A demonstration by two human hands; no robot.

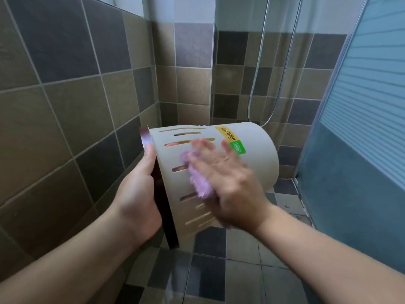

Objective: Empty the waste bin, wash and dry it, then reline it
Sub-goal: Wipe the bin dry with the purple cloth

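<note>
A beige plastic waste bin [256, 145] with slotted sides, a dark brown rim and a yellow-and-green label is held on its side in the air, its base pointing away to the right. My left hand [138, 194] grips the brown rim, fingers reaching inside the opening. My right hand [225, 183] lies flat and blurred against the bin's side, pressing a fluffy purple cloth [197, 178] onto the slotted wall. The bin's inside is hidden from view.
Tiled walls in brown and grey close in on the left and behind. A metal shower hose [282, 80] hangs at the back. A frosted blue glass door [361, 128] stands on the right. The checkered tile floor [219, 270] lies below.
</note>
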